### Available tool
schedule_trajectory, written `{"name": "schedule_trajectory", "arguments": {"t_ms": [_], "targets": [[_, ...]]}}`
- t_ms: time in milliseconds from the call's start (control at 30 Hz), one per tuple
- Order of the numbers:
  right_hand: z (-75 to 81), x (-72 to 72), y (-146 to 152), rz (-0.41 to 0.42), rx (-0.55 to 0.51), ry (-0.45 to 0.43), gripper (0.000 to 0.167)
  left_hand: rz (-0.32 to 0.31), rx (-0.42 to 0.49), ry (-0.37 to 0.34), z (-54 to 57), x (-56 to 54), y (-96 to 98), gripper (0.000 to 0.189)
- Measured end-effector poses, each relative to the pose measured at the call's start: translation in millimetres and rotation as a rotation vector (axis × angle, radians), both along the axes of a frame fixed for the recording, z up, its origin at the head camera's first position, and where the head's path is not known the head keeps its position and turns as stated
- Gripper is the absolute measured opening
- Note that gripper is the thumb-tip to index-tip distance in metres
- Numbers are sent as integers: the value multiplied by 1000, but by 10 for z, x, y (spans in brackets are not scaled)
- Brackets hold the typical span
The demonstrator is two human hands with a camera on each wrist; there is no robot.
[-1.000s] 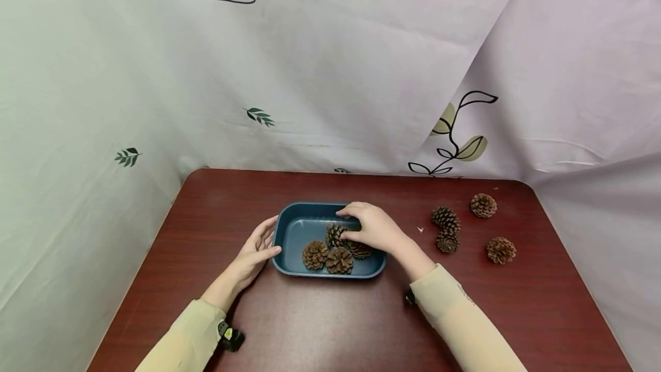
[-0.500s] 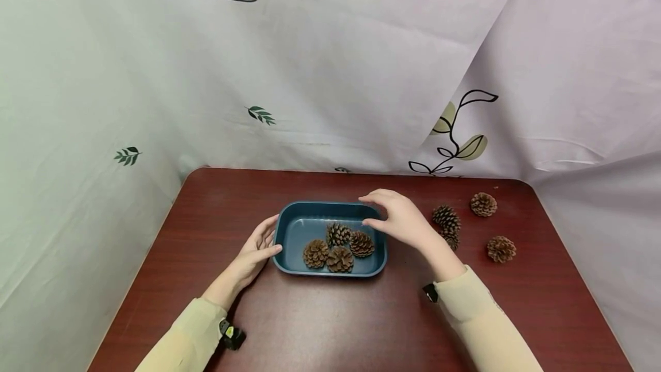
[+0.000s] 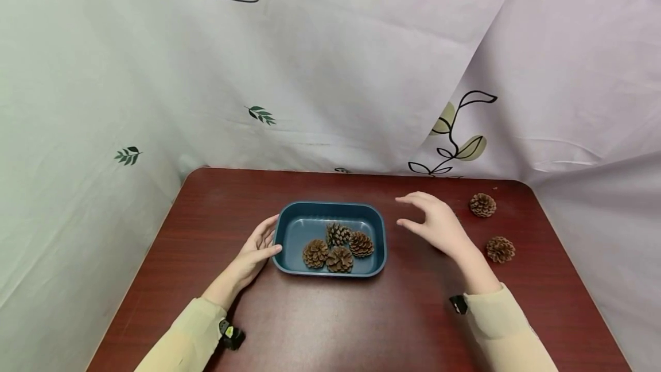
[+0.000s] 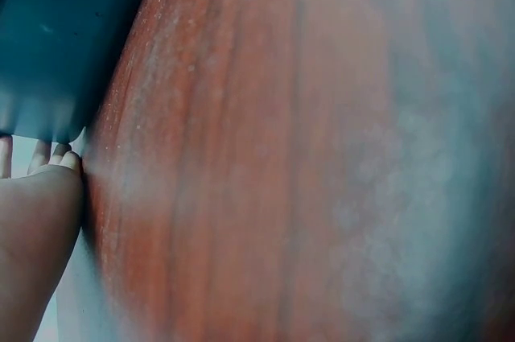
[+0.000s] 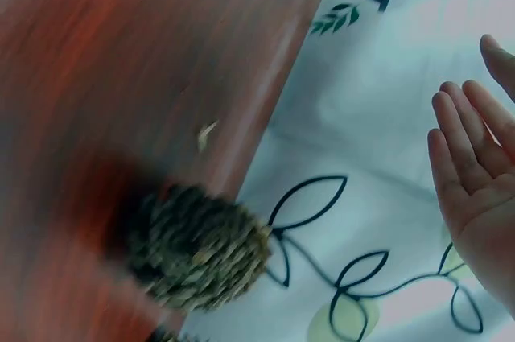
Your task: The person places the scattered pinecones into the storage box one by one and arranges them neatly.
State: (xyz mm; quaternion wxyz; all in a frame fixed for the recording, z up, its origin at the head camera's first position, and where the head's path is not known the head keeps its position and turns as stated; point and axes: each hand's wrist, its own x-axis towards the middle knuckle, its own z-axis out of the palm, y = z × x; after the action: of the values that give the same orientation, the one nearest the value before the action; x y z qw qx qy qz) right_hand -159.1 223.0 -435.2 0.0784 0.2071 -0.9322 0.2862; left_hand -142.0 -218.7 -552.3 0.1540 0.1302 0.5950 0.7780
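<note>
A dark blue rectangular tray (image 3: 304,228) sits mid-table, with several brown pine cones (image 3: 339,259) grouped in its right half. My left hand (image 3: 253,254) holds the tray's left end, thumb over the rim and fingers along the outer wall; the left wrist view shows those fingertips (image 4: 64,157) at the tray's end. To the right of the tray, my right hand (image 3: 436,223) hovers above the table with nothing in it, thumb and fingers spread apart. It hides the pine cones beneath it; one of these, a large pine cone (image 5: 201,249), shows in the right wrist view.
Two loose pine cones lie at the table's right: a far pine cone (image 3: 482,205) and a nearer pine cone (image 3: 500,250). A small pale scrap (image 5: 206,134) is on the wooden table (image 3: 320,326). A white patterned cloth (image 3: 335,73) hangs behind the table's back edge.
My right hand has let go of a pine cone in the tray and moved out rightwards over the table, covering the two cones there. My left hand and the tray have stayed put.
</note>
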Motion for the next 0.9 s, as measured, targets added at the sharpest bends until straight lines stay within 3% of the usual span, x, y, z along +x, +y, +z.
{"name": "schedule_trajectory", "arguments": {"t_ms": [467, 900], "targets": [[-242, 260, 536, -145, -8, 72, 44, 5, -20, -20, 24, 3, 7, 78], [-487, 482, 901, -251, -23, 57, 41, 10, -8, -11, 24, -1, 16, 78]]}}
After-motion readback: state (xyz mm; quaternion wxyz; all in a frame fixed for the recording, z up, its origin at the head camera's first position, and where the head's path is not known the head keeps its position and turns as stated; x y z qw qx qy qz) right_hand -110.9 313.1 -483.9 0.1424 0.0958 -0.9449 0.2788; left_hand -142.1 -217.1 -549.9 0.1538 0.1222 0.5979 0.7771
